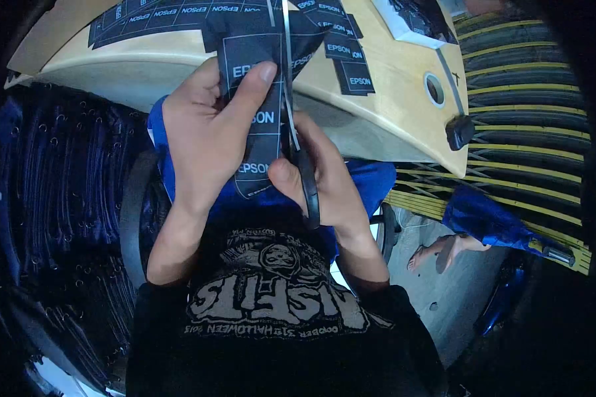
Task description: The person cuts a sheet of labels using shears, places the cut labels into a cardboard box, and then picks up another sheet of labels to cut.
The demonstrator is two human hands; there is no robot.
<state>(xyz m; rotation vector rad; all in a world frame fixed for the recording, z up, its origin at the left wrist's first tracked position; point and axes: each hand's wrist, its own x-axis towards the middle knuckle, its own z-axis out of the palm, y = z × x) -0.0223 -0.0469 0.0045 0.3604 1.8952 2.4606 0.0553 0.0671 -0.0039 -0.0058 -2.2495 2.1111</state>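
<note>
A black strip of EPSON labels (263, 118) hangs upright over my lap, pinched in my left hand (208, 129), whose thumb presses on its front. My right hand (328, 175) is closed round the dark handles of a pair of scissors (289, 86). The blades point away from me and lie along the right edge of the strip, one of them over the dark label material. Behind the strip, more of this material reaches up onto the table; where the pieces join is hidden.
Past my hands is a pale wooden table (404, 106) bearing more EPSON labels (359, 81) and an open white box (414, 23). A dark knob (460, 131) sits at its right corner. Dark blue bundled items (59, 178) hang at left; a yellow folding gate (523, 109) stands right.
</note>
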